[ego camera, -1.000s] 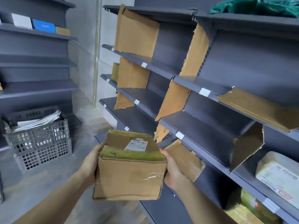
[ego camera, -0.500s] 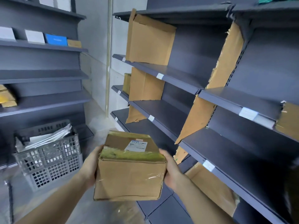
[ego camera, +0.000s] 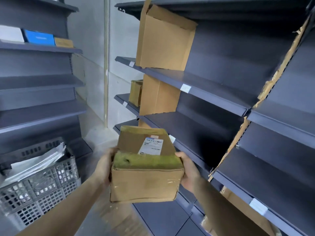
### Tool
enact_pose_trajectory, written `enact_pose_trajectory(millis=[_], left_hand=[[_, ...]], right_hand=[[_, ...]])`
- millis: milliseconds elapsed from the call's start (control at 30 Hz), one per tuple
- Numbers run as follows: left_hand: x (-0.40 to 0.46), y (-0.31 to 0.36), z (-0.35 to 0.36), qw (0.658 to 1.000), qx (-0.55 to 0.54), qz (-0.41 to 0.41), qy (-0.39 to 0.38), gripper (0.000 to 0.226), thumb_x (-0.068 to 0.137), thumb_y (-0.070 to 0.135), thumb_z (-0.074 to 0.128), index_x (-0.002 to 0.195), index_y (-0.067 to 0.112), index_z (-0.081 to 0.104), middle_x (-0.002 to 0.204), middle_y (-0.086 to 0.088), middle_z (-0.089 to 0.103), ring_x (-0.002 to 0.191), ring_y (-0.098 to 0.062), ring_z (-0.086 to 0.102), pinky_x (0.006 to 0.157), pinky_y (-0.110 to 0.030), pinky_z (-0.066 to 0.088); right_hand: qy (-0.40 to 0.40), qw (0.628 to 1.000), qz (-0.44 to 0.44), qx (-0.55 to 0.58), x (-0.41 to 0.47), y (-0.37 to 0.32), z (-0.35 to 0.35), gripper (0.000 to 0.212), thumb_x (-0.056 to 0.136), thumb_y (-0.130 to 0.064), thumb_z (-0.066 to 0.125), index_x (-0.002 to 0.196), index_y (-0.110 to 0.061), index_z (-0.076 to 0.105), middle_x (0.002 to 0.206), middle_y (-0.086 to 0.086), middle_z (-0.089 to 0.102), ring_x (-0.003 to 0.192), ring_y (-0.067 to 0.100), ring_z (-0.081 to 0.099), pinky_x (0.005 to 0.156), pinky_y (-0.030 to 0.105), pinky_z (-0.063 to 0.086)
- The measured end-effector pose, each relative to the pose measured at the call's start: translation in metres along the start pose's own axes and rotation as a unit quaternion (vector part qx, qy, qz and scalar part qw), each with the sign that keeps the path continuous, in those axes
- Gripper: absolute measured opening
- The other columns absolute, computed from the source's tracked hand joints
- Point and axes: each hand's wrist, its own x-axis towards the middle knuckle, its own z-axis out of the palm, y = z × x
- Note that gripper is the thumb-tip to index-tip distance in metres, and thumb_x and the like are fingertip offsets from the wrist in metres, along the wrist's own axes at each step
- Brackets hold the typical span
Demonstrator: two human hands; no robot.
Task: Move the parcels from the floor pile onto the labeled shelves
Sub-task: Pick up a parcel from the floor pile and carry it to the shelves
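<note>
The box (ego camera: 146,166) stays clamped between the left hand (ego camera: 104,167) and right hand (ego camera: 189,171), fingers curled round its sides, while the shelves (ego camera: 213,99) draw nearer beyond them, so placement seems close.

The parcel (ego camera: 144,166) sits between both hands, shelves (ego camera: 213,92) to its right. A crate (ego camera: 39,188) stands near left, holding papers (ego camera: 35,164).

The parcel (ego camera: 144,178) is worn brown cardboard with glossy clear tape and a white paper label (ego camera: 152,146). The shelves (ego camera: 213,89) look matt dark-grey metal. The left crate (ego camera: 39,189) is grey perforated plastic.
</note>
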Motion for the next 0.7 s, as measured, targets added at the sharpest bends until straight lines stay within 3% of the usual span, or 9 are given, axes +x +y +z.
enact_pose_trajectory(millis=[133, 267, 400, 600, 700], left_hand=[[0.037, 0.026, -0.028, 0.999, -0.019, -0.006, -0.04, 0.033, 0.092, 0.017, 0.035, 0.099, 0.016, 0.068, 0.09, -0.013, 0.073, 0.069, -0.023, 0.072, 0.069, -0.033, 0.053], [0.069, 0.051, -0.053, 0.999, 0.007, -0.005, -0.053, 0.03, 0.097, 0.029, 0.045, 0.109, 0.016, 0.07, 0.107, -0.02, 0.072, 0.087, -0.033, 0.071, 0.083, -0.043, 0.055], [0.103, 0.068, -0.066, 0.999, 0.022, 0.019, -0.037, 0.036, 0.095, 0.03, 0.058, 0.129, 0.02, 0.061, 0.12, -0.02, 0.069, 0.112, -0.041, 0.064, 0.1, -0.056, 0.049], [0.137, 0.078, -0.072, 0.998, 0.047, 0.022, -0.039, 0.043, 0.081, 0.025, 0.062, 0.124, 0.028, 0.065, 0.119, -0.017, 0.07, 0.111, -0.042, 0.064, 0.1, -0.057, 0.048], [0.152, 0.081, -0.072, 0.997, 0.066, 0.026, -0.035, 0.038, 0.085, 0.021, 0.061, 0.122, 0.028, 0.068, 0.117, -0.017, 0.071, 0.11, -0.042, 0.065, 0.1, -0.057, 0.048]], right_hand=[[0.005, 1.0, -0.003, 0.025, 0.028, 0.007, 0.035, 0.046, 0.092, -0.026, 0.045, 0.13, -0.015, 0.067, 0.127, 0.017, 0.07, 0.104, 0.031, 0.068, 0.085, 0.04, 0.052], [0.013, 0.999, -0.015, 0.041, 0.054, 0.011, 0.065, 0.047, 0.088, -0.026, 0.045, 0.13, -0.025, 0.066, 0.133, 0.015, 0.067, 0.114, 0.034, 0.064, 0.081, 0.039, 0.051], [-0.01, 0.996, -0.045, 0.072, 0.073, -0.001, 0.083, 0.048, 0.088, -0.018, 0.045, 0.131, -0.02, 0.066, 0.131, 0.016, 0.068, 0.123, 0.039, 0.061, 0.11, 0.055, 0.042], [-0.028, 0.993, -0.06, 0.095, 0.097, -0.009, 0.087, 0.055, 0.086, -0.011, 0.039, 0.135, -0.019, 0.062, 0.134, 0.016, 0.066, 0.115, 0.036, 0.064, 0.105, 0.052, 0.046], [-0.011, 0.995, -0.053, 0.083, 0.109, -0.005, 0.088, 0.057, 0.082, -0.015, 0.04, 0.134, -0.023, 0.063, 0.135, 0.015, 0.066, 0.118, 0.038, 0.063, 0.102, 0.052, 0.046]])
